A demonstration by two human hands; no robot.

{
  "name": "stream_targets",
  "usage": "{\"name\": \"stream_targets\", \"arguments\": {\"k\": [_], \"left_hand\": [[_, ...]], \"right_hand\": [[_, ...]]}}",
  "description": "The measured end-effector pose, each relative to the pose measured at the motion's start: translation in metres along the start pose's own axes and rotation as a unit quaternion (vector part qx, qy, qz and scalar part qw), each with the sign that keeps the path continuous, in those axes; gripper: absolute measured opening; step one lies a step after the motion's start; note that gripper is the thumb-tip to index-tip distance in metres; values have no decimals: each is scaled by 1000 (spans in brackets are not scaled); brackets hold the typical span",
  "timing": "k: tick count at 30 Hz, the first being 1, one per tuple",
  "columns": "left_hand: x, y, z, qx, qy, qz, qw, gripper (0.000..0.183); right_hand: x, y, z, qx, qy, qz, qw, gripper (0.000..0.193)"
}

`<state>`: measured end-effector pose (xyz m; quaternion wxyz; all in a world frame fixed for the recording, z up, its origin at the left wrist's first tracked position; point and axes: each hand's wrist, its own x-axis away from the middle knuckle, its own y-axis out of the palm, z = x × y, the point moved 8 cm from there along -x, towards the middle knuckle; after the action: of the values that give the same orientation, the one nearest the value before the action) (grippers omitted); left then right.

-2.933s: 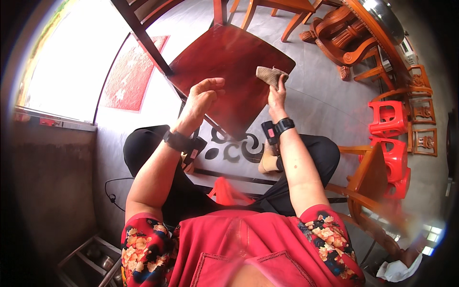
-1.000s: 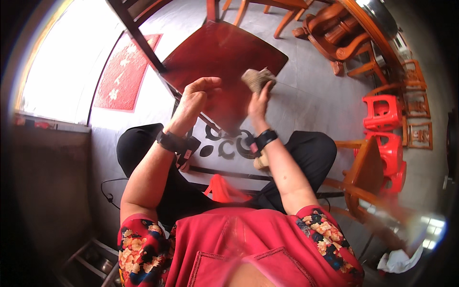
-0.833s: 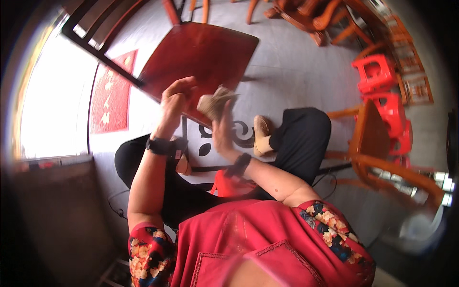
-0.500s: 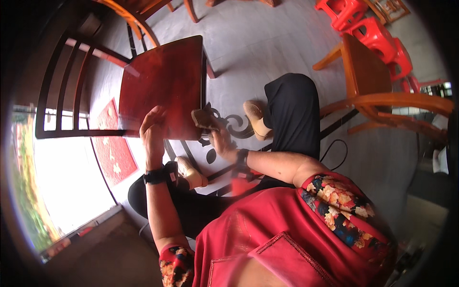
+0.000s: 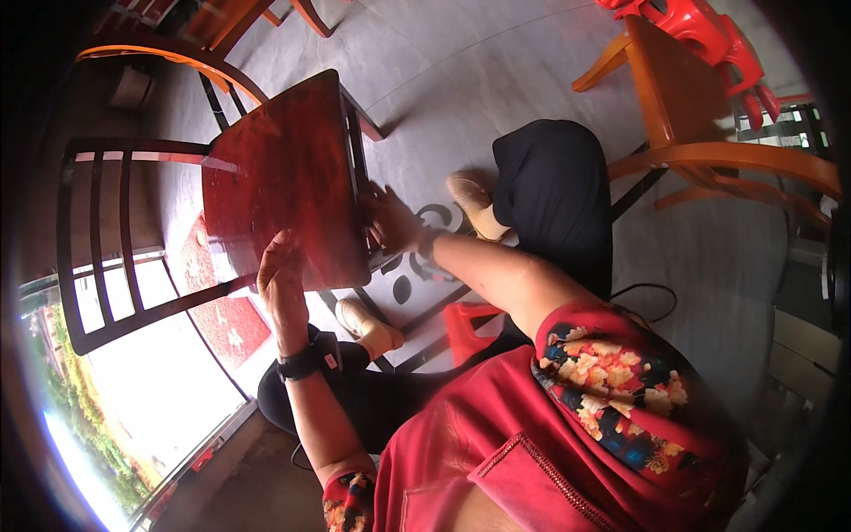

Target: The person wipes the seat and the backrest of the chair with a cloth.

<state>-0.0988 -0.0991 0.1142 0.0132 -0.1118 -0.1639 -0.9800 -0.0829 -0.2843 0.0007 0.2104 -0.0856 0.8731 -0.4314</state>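
A dark wooden chair (image 5: pixel 288 168) with a glossy red-brown seat stands in front of me, its slatted back to the left. At the seat's near edge is my left hand (image 5: pixel 284 284), fingers bent and closed against the chair. My right hand (image 5: pixel 390 222) reaches to the seat's right-hand edge with its fingers curled at the side below the top. Part of those fingers is hidden by the chair, and whatever lies in them cannot be made out.
An orange wooden chair (image 5: pixel 683 97) stands at the right, with red plastic stools (image 5: pixel 700 31) behind it. More wooden furniture (image 5: pixel 222 27) is at the far left. A red stool (image 5: pixel 465 328) shows beneath me. A red patterned mat (image 5: pixel 230 324) lies by the bright doorway.
My right hand has moved from above the floor beside the seat to its right-hand edge; the brown cloth-like piece in it is now out of sight. The whole view has turned slightly.
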Motion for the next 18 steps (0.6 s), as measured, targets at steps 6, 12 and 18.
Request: {"name": "stream_targets", "arguments": {"k": [6, 12, 18], "left_hand": [[-2, 3, -1, -30, 10, 9, 999, 37], [23, 22, 20, -103, -44, 18, 994, 51], [33, 18, 27, -103, -18, 0, 995, 57]], "right_hand": [[-75, 6, 76, 147, -50, 53, 986, 33], [-129, -28, 109, 248, -11, 9, 969, 28], [-103, 3, 78, 307, -118, -11, 944, 28]]}}
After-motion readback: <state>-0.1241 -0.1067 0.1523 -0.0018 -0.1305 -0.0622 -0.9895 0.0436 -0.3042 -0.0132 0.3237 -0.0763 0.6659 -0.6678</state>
